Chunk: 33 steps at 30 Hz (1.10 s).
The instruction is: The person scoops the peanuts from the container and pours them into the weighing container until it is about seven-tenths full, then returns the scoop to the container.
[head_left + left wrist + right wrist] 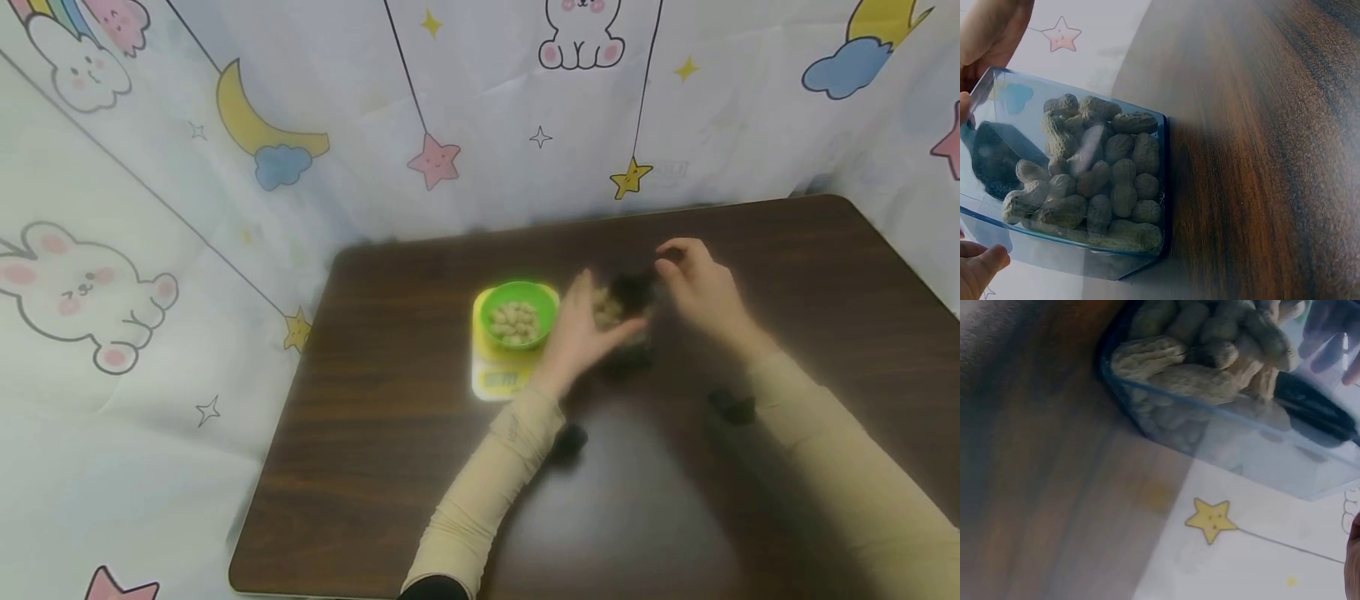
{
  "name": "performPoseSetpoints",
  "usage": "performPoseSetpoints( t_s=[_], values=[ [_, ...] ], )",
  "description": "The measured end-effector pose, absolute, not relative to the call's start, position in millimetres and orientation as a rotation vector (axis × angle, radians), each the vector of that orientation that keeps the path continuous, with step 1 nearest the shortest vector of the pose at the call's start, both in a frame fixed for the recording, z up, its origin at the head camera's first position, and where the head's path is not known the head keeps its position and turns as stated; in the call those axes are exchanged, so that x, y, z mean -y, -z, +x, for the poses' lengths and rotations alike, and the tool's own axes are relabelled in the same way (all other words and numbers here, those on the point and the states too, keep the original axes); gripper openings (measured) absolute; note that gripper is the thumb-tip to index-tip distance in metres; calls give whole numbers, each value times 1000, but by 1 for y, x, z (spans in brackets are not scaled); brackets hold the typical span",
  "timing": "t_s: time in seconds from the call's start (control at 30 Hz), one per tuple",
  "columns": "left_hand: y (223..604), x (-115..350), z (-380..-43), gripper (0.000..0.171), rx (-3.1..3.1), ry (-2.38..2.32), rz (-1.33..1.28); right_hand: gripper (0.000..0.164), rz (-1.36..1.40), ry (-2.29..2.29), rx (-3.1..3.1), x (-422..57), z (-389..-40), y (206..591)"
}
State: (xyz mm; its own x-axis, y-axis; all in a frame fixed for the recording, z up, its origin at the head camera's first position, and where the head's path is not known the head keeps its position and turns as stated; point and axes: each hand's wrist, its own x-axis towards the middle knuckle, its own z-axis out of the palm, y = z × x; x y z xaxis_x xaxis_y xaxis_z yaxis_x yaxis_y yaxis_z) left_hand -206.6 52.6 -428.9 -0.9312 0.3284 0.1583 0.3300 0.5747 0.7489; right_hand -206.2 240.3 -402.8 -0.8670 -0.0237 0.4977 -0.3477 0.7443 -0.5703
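Note:
A clear plastic container with peanuts in its lower part stands on the table. My left hand grips its side, thumb and fingers spread around it. Inside the container, a black scoop lies slanted above the peanuts. Its handle reaches the container's upper edge, where my right hand pinches it; the fingertips are partly cut off in the wrist views. To the left of my left hand, a green bowl holding peanuts sits on a yellow and white kitchen scale.
The dark wood table has rounded corners. A white cloth printed with stars, moons and bunnies hangs behind and to the left. Dark wrist devices show beneath the forearms. The scale's display digits are too blurred to read.

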Motion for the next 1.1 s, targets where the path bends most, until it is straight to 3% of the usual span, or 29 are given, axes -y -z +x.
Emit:
performPoseSetpoints(
  t_s=[0.2,0.33,0.47,1.1],
  values=[
    [427,-52,-206,109,2791,1330,-575,29,118,-1107,2438,-240,-205,405],
    [428,-51,-206,109,2801,1313,-574,40,-171,-1284,2468,-240,-206,407],
    [430,-51,-207,111,2771,1364,-596,51,-287,-1354,2522,-238,-204,409],
    [429,-52,-208,110,2818,1251,-587,38,-130,-1328,2485,-237,-202,415]
  ],
)
